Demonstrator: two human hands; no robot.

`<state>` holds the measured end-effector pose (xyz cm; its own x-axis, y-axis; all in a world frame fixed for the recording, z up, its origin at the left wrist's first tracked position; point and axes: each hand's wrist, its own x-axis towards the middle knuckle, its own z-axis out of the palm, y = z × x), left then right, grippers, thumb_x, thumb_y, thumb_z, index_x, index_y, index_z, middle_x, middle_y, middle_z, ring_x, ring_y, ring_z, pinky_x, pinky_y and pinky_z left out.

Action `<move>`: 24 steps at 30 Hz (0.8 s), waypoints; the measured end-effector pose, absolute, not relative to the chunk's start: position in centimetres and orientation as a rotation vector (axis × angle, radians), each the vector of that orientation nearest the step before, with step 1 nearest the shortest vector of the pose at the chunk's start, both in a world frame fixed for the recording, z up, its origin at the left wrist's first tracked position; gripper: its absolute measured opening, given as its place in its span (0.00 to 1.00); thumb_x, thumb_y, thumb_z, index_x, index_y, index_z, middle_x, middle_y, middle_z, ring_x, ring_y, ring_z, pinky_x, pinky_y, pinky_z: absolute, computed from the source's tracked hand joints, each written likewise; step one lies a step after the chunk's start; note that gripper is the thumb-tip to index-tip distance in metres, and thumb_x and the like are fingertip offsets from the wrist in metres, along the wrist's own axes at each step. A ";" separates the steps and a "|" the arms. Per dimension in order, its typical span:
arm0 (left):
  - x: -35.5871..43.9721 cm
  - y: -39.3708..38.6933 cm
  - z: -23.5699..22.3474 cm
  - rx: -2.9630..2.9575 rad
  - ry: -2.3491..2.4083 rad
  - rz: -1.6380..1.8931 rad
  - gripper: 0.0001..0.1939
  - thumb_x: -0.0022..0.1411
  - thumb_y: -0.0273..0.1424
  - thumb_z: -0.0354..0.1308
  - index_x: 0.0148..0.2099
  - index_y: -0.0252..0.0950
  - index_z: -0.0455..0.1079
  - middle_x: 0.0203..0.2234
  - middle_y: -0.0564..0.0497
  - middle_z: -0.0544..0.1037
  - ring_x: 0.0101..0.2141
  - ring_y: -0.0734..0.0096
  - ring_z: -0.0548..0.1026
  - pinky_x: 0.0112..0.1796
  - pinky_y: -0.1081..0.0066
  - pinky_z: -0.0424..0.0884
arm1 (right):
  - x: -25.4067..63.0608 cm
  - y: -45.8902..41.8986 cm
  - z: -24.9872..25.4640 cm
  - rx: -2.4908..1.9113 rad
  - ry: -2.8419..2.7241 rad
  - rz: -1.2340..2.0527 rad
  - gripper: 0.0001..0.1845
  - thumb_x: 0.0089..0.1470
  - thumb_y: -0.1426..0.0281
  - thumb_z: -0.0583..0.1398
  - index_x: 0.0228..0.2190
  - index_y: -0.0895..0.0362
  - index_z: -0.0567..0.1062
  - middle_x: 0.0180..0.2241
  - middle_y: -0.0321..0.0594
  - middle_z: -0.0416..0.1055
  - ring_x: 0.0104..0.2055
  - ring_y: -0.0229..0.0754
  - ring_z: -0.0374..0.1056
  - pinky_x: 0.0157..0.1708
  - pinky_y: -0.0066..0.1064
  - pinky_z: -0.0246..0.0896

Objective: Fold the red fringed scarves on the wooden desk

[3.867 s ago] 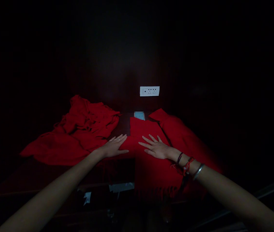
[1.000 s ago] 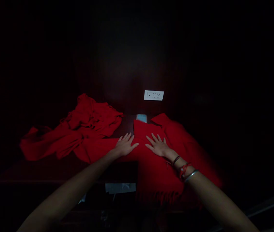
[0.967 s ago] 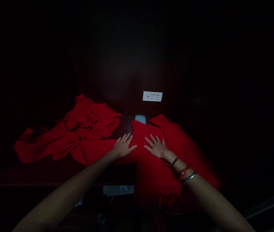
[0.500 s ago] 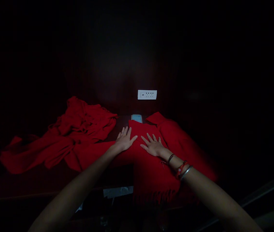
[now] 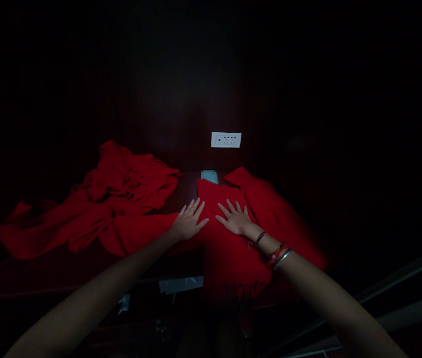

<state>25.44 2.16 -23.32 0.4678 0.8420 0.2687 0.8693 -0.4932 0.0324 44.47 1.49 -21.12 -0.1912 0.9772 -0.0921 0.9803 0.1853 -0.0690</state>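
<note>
A red fringed scarf [image 5: 229, 261] lies flat in front of me, its tassels hanging toward the near edge of the dark table. My left hand [image 5: 190, 222] rests on its left side with the fingers spread, a ring on one finger. Flat on the cloth to the right is my right hand [image 5: 235, 219], fingers also apart, with bracelets on the wrist. Neither hand grips anything. Another red cloth [image 5: 278, 211], laid out lengthwise, adjoins the scarf on the right. To the left is a crumpled heap of red fabric [image 5: 128, 179], part of it running under my left forearm.
A white socket panel [image 5: 226, 139] is on the dark wall behind. Below it, a small pale blue item [image 5: 210, 176] sits at the scarf's far edge. A whitish strip [image 5: 181, 284] shows at the table's near edge. Much of the surroundings is too dark to make out.
My left hand has slid a little toward me and to the left across the cloth. The right hand stays nearly in place, and the whole view has shifted slightly.
</note>
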 end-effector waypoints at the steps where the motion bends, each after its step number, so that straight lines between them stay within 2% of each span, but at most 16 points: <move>1: 25.1 2.0 -23.3 -2.611 -1.502 -0.367 0.32 0.58 0.46 0.34 0.59 0.33 0.40 0.57 0.45 0.42 0.56 0.61 0.41 0.51 0.59 0.44 | 44.5 1.5 -21.1 1.979 2.390 -0.176 0.37 0.45 0.44 0.32 0.55 0.44 0.38 0.58 0.37 0.30 0.57 0.56 0.26 0.50 0.52 0.25; 5: 24.0 1.6 -23.2 -2.643 -1.471 -0.396 0.31 0.58 0.44 0.38 0.58 0.32 0.44 0.56 0.44 0.47 0.55 0.59 0.43 0.51 0.58 0.45 | 44.5 0.9 -20.7 1.955 2.408 -0.151 0.35 0.47 0.46 0.33 0.55 0.45 0.39 0.58 0.38 0.32 0.57 0.55 0.28 0.50 0.52 0.27; 8: 23.7 1.2 -22.7 -2.564 -1.496 -0.596 0.28 0.56 0.39 0.43 0.56 0.29 0.48 0.53 0.40 0.52 0.54 0.58 0.49 0.50 0.61 0.50 | 44.8 -0.7 -19.8 1.976 2.510 0.072 0.32 0.50 0.50 0.39 0.55 0.49 0.44 0.58 0.42 0.36 0.57 0.53 0.31 0.50 0.49 0.31; 11: 23.7 0.8 -22.4 -2.546 -1.449 -0.750 0.20 0.55 0.31 0.45 0.50 0.31 0.57 0.44 0.42 0.62 0.46 0.63 0.62 0.46 0.65 0.57 | 45.6 -3.2 -18.8 2.108 2.506 0.295 0.27 0.52 0.59 0.45 0.52 0.55 0.51 0.52 0.50 0.50 0.53 0.51 0.46 0.47 0.42 0.45; 13: 23.7 0.7 -22.4 -2.647 -1.353 -0.740 0.15 0.55 0.29 0.44 0.45 0.32 0.61 0.39 0.45 0.64 0.40 0.66 0.65 0.44 0.66 0.61 | 46.3 -4.8 -18.3 2.221 2.371 0.250 0.25 0.51 0.62 0.47 0.50 0.57 0.55 0.45 0.53 0.58 0.46 0.50 0.57 0.39 0.37 0.54; 16: 23.4 1.2 -22.6 -2.775 -1.219 -0.709 0.14 0.56 0.29 0.43 0.44 0.32 0.62 0.39 0.45 0.64 0.40 0.67 0.64 0.44 0.67 0.61 | 47.5 -5.9 -18.1 2.272 2.258 0.068 0.25 0.49 0.66 0.50 0.50 0.57 0.55 0.40 0.53 0.63 0.37 0.47 0.64 0.31 0.33 0.57; 20: 22.4 2.5 -22.9 -2.875 -1.098 -0.650 0.16 0.57 0.30 0.41 0.47 0.32 0.59 0.42 0.44 0.62 0.43 0.67 0.62 0.46 0.67 0.58 | 49.2 -4.7 -18.0 2.190 2.549 -0.233 0.28 0.43 0.79 0.50 0.49 0.58 0.57 0.38 0.43 0.67 0.37 0.38 0.64 0.34 0.25 0.56; 24: 21.5 3.0 -22.6 -2.923 -1.031 -0.575 0.17 0.58 0.30 0.40 0.50 0.34 0.57 0.43 0.46 0.61 0.44 0.69 0.61 0.48 0.69 0.56 | 50.4 -3.3 -17.4 2.287 2.589 -0.240 0.28 0.39 0.82 0.48 0.45 0.58 0.63 0.39 0.40 0.67 0.39 0.37 0.63 0.36 0.24 0.55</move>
<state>21.46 3.03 -22.65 0.7194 0.6086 0.3347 0.6048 -0.7858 0.1290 50.45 -3.28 -17.44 -0.0986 0.9842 0.1470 0.9403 0.1405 -0.3098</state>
